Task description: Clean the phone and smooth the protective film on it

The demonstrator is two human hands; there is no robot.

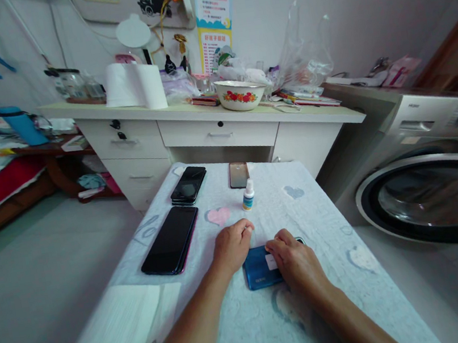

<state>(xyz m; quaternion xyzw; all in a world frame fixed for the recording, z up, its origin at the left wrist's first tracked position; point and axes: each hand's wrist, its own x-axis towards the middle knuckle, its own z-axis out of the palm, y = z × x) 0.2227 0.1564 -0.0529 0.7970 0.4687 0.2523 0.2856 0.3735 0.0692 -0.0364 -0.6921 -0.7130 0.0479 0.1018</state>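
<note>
A blue smartphone (257, 270) lies back side up on the cloth-covered table, with a white sticker (271, 261) on its back. My right hand (296, 259) is over its right part, fingers bent and closed against the phone near the sticker. Just left of the phone's far corner, my left hand (234, 245) is closed with the fingertips pressed together; whether anything is between them is hidden. Beyond my hands stands a small white spray bottle (248, 196) with a blue and yellow label.
To the left lie a large dark phone stack (171, 240) and another phone stack (189, 184). A brownish phone or case (238, 174) lies at the far edge. Behind stands a white desk (223, 132) with a flowered bowl (241, 94); a washing machine (426, 165) is right.
</note>
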